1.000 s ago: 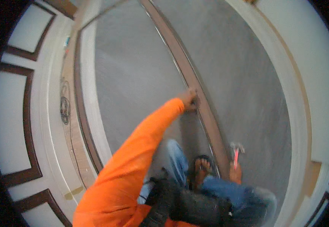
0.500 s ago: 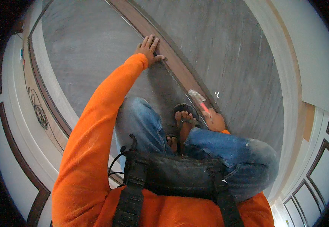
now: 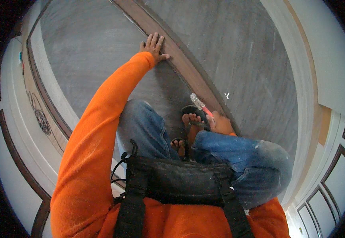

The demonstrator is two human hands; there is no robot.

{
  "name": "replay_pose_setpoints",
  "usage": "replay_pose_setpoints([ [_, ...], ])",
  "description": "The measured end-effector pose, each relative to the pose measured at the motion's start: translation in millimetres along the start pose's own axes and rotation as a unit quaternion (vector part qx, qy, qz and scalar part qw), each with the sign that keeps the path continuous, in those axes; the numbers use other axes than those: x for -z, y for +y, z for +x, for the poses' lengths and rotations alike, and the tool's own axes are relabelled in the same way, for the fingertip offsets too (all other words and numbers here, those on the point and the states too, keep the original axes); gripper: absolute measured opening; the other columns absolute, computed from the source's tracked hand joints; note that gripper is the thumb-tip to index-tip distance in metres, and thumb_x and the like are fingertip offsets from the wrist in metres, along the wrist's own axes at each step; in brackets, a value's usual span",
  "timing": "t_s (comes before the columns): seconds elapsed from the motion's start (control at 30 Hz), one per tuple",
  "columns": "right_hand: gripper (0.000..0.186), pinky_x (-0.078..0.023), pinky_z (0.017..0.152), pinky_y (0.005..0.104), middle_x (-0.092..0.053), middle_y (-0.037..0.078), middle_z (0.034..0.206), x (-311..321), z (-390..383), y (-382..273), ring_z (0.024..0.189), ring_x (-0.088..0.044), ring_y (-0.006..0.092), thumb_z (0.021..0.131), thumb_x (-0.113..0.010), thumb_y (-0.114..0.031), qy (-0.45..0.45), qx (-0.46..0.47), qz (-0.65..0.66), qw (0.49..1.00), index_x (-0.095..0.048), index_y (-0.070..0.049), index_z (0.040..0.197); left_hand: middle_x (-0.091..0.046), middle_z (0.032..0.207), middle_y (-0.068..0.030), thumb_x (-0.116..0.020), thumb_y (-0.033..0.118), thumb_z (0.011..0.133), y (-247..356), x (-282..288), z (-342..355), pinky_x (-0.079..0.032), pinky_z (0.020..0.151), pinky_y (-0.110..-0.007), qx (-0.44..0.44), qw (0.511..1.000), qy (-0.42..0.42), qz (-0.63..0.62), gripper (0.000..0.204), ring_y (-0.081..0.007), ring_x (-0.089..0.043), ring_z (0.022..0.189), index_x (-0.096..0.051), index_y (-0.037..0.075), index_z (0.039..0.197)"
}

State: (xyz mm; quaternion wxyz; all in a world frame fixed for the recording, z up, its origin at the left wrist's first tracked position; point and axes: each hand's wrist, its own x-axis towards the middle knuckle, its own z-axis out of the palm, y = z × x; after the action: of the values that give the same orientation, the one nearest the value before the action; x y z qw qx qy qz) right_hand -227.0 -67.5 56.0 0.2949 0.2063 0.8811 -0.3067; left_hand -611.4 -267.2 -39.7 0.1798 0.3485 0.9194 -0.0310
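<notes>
My left hand (image 3: 153,47) lies with spread fingers across the near edge of a long brown wooden strip (image 3: 180,65), which runs diagonally over the grey floor. Closer to my body, my right hand (image 3: 219,123) is closed around a red-handled tool (image 3: 204,108). The tool's pale, shiny end points away from me, over the strip's near edge; its exact kind is unclear. Part of the right hand's grip is hidden from view. My sandalled foot (image 3: 194,118) is just left of the right hand, beside the strip.
A small white mark or scrap (image 3: 227,96) shows on the grey floor (image 3: 252,59) right of the strip. A coiled dark cable (image 3: 41,121) lies by the left wall. White panels with brown trim (image 3: 341,170) stand at right. A black bag (image 3: 176,178) hangs at my front.
The tool's end has shifted slightly left and nearer to me, and it looks sharper than before. My right hand moved a little left with it. The left hand stays on the strip.
</notes>
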Motion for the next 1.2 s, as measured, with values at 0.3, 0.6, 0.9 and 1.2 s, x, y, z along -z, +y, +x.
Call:
replay_pose_setpoints([
  [0.3,0.045,-0.048,0.067,0.0624,-0.067,0.028,0.083,12.6,36.4,-31.8,0.076,-0.064,0.0511,0.1,-0.044,-0.049,0.003,0.05,0.026,0.998,-0.05,-0.005,0.103,-0.005,0.166,-0.009,-0.046,0.08,0.081,5.1,8.0,2.7,-0.017,0.116,-0.059,-0.002,1.0,-0.025,0.0,0.103,-0.0327,-0.003,0.152,-0.012,0.021,0.159],
  [0.6,0.045,-0.047,0.075,0.06,-0.066,0.031,0.088,25.4,40.3,-22.3,0.086,-0.063,0.0516,0.1,-0.043,-0.048,0.032,0.035,0.038,0.998,-0.051,-0.003,0.102,-0.003,0.166,-0.0093,-0.05,0.078,0.081,12.2,19.7,3.1,-0.017,0.117,-0.059,0.015,0.998,-0.061,-0.019,0.104,-0.0313,-0.002,0.152,-0.013,0.02,0.158],
  [0.9,0.044,-0.045,0.069,0.0554,-0.064,0.028,0.084,57.3,93.2,-50.4,0.082,-0.06,0.0513,0.098,-0.048,-0.049,0.06,0.12,0.039,0.99,-0.055,-0.005,0.099,-0.004,0.166,-0.0091,-0.054,0.075,0.081,9.7,12.8,-8.4,-0.016,0.117,-0.061,0.019,0.997,-0.038,-0.058,0.104,-0.0308,-0.001,0.153,-0.013,0.019,0.158],
  [1.2,0.055,-0.047,0.066,0.0473,-0.063,0.021,0.079,181.3,86.9,-71.1,0.075,-0.064,0.0357,0.096,-0.047,-0.058,0.09,-0.04,-0.012,0.995,-0.06,-0.005,0.1,-0.015,0.164,-0.0102,-0.045,0.065,0.091,4.5,59.6,-41.2,-0.009,0.12,-0.056,-0.03,0.997,0.046,-0.058,0.086,-0.03,-0.011,0.152,-0.021,0.015,0.157],
])
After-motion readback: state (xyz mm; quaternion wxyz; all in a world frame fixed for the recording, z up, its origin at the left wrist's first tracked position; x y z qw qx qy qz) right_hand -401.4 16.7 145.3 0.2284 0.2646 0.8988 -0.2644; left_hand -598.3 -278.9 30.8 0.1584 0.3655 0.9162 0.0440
